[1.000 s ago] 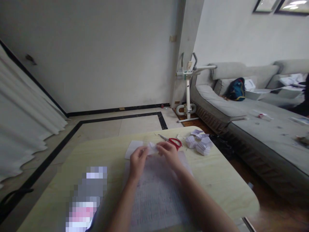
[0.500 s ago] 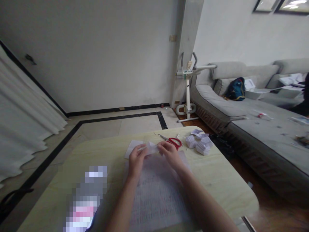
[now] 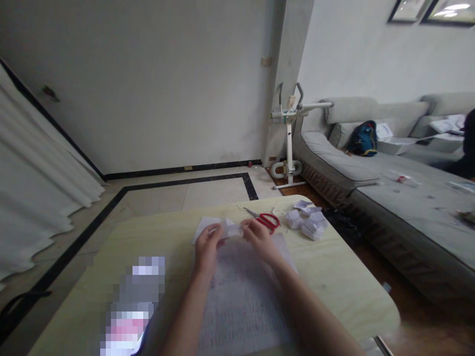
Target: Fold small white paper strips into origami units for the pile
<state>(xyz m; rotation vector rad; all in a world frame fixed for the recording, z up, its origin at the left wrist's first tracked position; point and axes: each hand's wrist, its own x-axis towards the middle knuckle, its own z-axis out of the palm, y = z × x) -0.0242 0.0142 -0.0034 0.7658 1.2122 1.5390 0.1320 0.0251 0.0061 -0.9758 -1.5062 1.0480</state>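
Note:
Between my two hands is a small folded piece of white paper [image 3: 232,229], its fine folds too blurred to make out. My left hand [image 3: 208,244] pinches its left end, and the fingers of my right hand [image 3: 259,237] are closed on its right end. Beneath both hands lies a large written sheet [image 3: 241,301] with rows of faint markings. Another white paper [image 3: 201,226] rests flat just beyond my left hand. Red-handled scissors [image 3: 267,222] lie beyond my right hand, blades pointing away to the left.
Several folded paper pieces [image 3: 312,226] sit at the table's far right. A pixelated object [image 3: 131,301] lies at the left on the pale table [image 3: 345,277]. To the right stands a grey sofa [image 3: 401,198] with a blue backpack [image 3: 365,138]; an exercise machine [image 3: 288,143] stands behind.
My hands keep hold of the paper and have shifted very slightly, the paper between them showing at a changed angle. The whole view has moved a little.

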